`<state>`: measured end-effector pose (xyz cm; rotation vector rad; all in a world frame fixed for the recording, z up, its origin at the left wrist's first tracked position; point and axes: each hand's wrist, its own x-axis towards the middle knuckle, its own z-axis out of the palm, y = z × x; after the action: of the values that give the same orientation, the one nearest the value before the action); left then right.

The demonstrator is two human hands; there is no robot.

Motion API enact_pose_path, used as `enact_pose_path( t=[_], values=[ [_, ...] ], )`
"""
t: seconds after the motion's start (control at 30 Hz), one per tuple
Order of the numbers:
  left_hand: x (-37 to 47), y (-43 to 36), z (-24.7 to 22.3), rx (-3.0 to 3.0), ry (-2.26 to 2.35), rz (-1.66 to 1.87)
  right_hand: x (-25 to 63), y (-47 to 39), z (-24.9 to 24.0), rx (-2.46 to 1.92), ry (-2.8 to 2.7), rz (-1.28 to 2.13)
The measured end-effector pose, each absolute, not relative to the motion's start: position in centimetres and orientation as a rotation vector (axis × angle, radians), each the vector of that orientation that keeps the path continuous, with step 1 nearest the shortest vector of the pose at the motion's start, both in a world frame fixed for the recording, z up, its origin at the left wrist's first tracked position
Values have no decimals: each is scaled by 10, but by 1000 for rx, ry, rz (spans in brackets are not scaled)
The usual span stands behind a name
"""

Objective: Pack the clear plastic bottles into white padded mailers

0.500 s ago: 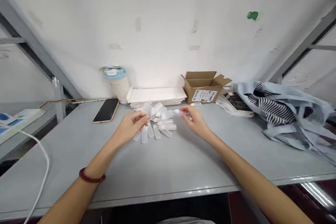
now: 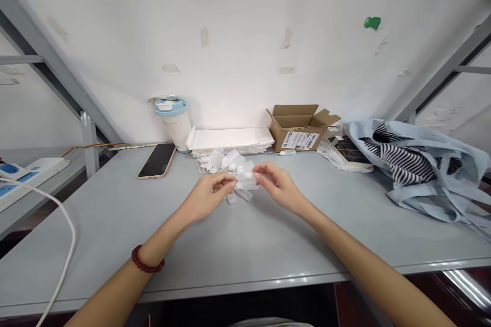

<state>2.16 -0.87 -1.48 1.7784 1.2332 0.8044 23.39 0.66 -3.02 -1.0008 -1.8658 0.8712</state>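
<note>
Several small translucent bottles point(image 2: 232, 159) with white caps and thin strings lie in a bunch on the grey table point(image 2: 230, 245). My left hand point(image 2: 209, 195), a red beaded bracelet on its wrist, pinches at the front of the bunch; what is between its fingertips is too small to make out. My right hand point(image 2: 280, 186) has its thumb and fingers closed on a translucent bottle at the right side of the bunch. The two hands are close together, and they hide part of the bunch.
Behind the bunch lie stacked white envelopes point(image 2: 226, 138), an open cardboard box point(image 2: 299, 130) and a loose bottle point(image 2: 287, 153). A phone point(image 2: 157, 161) and lidded cup point(image 2: 176, 125) stand left; a plastic-wrapped item point(image 2: 347, 153) and blue bag point(image 2: 422, 163) lie right. A power strip point(image 2: 30, 179) is far left.
My left hand has moved right across the front of the bunch. My right hand has shifted slightly left and down, so the hands are closer together.
</note>
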Motion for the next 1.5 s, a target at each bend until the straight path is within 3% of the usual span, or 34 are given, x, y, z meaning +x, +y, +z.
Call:
enact_pose_path(
  t=[1.5],
  values=[
    [33, -10, -23, 1549, 1154, 821, 226, -5, -24, -983, -2036, 737]
  ],
)
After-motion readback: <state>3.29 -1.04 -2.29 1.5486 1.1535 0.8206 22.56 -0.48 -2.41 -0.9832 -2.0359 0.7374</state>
